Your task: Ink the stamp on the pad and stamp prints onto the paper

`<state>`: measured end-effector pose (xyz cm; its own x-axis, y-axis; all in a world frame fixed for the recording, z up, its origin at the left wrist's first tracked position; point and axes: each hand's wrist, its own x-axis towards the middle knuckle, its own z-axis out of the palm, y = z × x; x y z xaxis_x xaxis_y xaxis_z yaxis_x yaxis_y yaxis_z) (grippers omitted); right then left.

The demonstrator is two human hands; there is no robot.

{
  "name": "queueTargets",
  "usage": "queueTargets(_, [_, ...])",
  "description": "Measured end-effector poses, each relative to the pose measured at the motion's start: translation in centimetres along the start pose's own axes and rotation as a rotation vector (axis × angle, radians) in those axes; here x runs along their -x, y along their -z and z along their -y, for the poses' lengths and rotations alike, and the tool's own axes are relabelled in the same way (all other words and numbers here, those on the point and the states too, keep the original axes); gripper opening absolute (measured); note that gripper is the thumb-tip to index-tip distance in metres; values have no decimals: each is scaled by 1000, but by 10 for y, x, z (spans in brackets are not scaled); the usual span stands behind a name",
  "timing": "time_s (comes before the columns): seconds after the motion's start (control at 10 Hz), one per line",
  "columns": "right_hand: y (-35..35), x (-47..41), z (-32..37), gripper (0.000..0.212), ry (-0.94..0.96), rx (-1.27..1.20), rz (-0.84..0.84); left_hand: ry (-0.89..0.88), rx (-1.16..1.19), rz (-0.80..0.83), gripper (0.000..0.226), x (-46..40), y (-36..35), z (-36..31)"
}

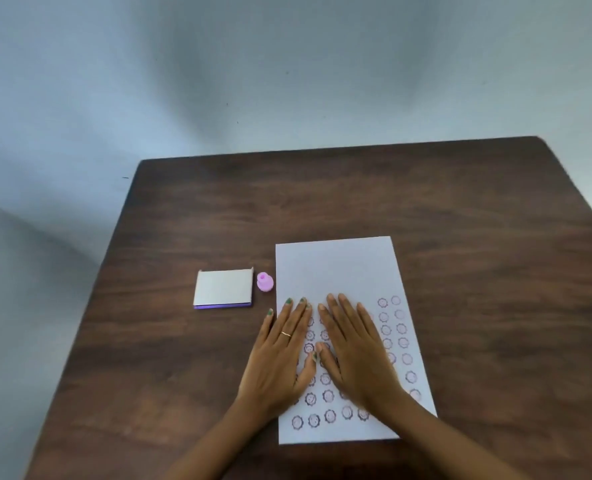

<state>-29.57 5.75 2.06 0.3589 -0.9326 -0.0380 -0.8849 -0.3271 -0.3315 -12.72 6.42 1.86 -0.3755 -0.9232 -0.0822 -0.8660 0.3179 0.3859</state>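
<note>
A white sheet of paper [336, 268] lies on the dark wooden table [460, 237]. Its lower half carries several rows of round purple prints [386, 329]. My left hand [280, 355] and my right hand [355, 348] rest flat on the paper, side by side, fingers spread and holding nothing. The small pink stamp [264, 282] stands upright just left of the paper's edge. Left of the stamp sits the ink pad [223, 289], its white lid closed over a purple base.
The table's far edge [322, 150] runs in front of a pale blue-grey wall. The table's left edge slants down toward the bottom left corner. Bare wood surrounds the paper on the right and behind it.
</note>
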Motion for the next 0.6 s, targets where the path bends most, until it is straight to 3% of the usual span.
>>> queueTargets(0.4, [35, -21, 24, 41, -113, -32, 88, 28, -167, 100, 63, -5, 29, -17])
queueTargets(0.6, [69, -49, 22, 47, -88, 121, -25, -68, -234, -46, 58, -39, 79, -17])
